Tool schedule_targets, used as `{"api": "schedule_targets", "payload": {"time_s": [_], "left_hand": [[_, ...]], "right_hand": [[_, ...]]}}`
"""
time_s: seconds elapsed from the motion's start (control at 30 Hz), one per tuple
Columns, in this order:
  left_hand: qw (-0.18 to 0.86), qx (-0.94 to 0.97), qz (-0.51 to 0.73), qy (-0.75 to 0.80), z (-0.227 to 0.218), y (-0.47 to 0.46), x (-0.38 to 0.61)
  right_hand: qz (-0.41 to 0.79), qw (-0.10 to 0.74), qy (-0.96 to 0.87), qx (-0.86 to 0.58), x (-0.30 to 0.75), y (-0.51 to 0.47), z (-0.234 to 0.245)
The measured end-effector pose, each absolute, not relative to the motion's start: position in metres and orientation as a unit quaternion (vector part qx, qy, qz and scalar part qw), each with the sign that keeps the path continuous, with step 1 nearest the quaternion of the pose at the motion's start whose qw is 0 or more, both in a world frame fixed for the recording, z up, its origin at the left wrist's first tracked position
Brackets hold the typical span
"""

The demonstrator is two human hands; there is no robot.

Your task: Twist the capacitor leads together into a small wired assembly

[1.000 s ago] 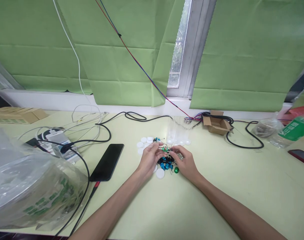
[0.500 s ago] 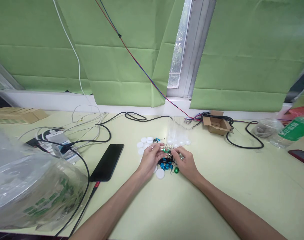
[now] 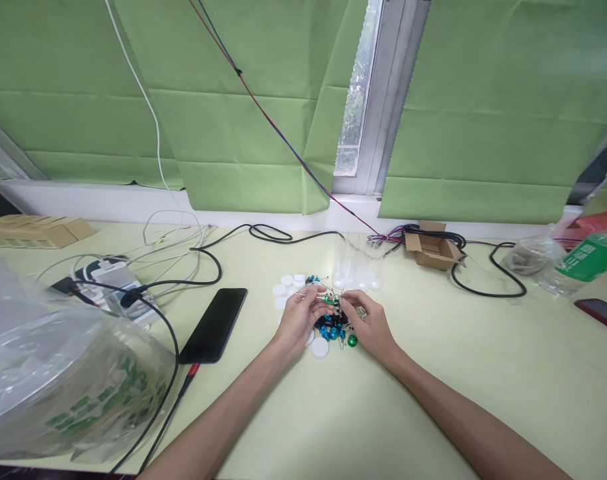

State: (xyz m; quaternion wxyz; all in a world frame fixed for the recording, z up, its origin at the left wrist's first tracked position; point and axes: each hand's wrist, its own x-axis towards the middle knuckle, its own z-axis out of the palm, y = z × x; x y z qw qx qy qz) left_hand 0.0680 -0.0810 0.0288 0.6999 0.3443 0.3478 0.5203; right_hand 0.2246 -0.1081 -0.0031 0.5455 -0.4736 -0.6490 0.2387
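My left hand (image 3: 299, 319) is closed on a small shiny green metal part (image 3: 329, 300) with a thin silver rod. At the part's right end, the thumb and fingertips of my right hand (image 3: 369, 323) pinch together; whatever is between them is too small to make out. Below my hands lies a pile of small blue metal parts (image 3: 333, 332), with black pieces and thin wires mixed in. A round green piece (image 3: 352, 341) rests beside my right hand. White round caps (image 3: 320, 347) lie on the table around my left hand, some partly covered by it.
Clear plastic tubes (image 3: 350, 267) lie behind my hands. A black phone (image 3: 216, 325) and a large plastic bag (image 3: 73, 380) are on the left. Cables run along the back near an open cardboard box (image 3: 436, 252). A bottle (image 3: 583, 263) lies at the right.
My right fingertips have shifted slightly at the end of the green part, and my right index finger has lifted a little. My left hand keeps its hold almost unmoved.
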Motion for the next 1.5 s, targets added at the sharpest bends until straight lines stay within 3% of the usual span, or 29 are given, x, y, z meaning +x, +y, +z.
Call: {"api": "schedule_targets", "payload": {"time_s": [1.5], "left_hand": [[0.701,0.361,0.512,0.342,0.0295,-0.0822,0.0684]], "right_hand": [[0.252,0.520,-0.656,-0.486,0.2237,-0.1065,-0.0041]]}}
